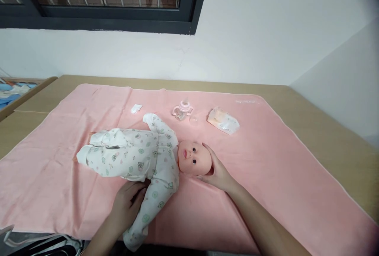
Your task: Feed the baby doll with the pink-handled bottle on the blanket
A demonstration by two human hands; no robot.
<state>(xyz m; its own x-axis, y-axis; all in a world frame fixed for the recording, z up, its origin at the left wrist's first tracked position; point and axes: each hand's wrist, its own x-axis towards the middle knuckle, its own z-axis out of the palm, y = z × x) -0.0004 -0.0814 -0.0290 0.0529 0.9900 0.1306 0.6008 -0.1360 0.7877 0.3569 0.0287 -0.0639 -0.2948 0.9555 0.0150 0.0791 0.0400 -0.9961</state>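
A baby doll point(142, 153) lies on its back on a pink mat point(266, 177), its head to the right and its face upward. It wears a white sleepsuit with small green and pink prints. My right hand point(218, 171) cups the crown of the doll's head, thumb and fingers on opposite sides. At the doll's near side, by the armpit, my left hand point(128, 202) has its fingers curled against the torso. Those fingertips are hidden under the body and sleeve. The doll's near arm hangs toward the mat's front edge.
Beyond the doll stand a pink-handled baby bottle point(182, 110) and a clear cap point(194, 120). A printed plastic packet point(223, 121) lies to their right, and a small white folded piece point(136, 108) to their left. The wooden table point(334, 129) meets a white wall.
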